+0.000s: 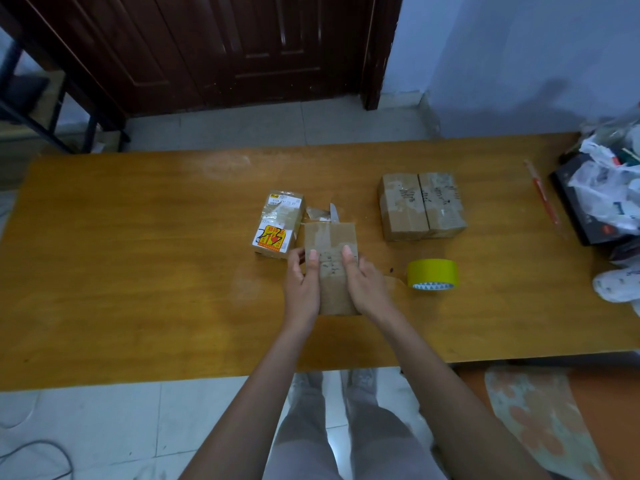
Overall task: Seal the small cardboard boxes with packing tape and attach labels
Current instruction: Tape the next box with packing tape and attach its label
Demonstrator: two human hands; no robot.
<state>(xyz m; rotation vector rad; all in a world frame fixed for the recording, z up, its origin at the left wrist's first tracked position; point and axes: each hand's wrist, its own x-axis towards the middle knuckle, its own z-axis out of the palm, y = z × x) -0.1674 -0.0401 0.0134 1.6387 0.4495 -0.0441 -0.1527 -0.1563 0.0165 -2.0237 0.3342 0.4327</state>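
A small brown cardboard box (pixel 330 244) lies on the wooden table (pixel 138 254) in front of me, with clear tape and handwriting on its top. My left hand (pixel 303 282) holds its left side, thumb pressed on the top face. My right hand (pixel 363 282) holds its right side the same way. Left of it lies another small box (pixel 278 223) with a white label and a yellow and red sticker. Two taped boxes (pixel 420 206) stand side by side further right. A yellow roll of packing tape (pixel 432 274) sits right of my right hand.
A knife blade (pixel 334 213) and a scrap of tape (pixel 317 213) lie behind the held box. A red pen (pixel 542 192) lies at the right. Plastic bags on a black box (pixel 606 188) crowd the table's right end. A dark door stands beyond the table.
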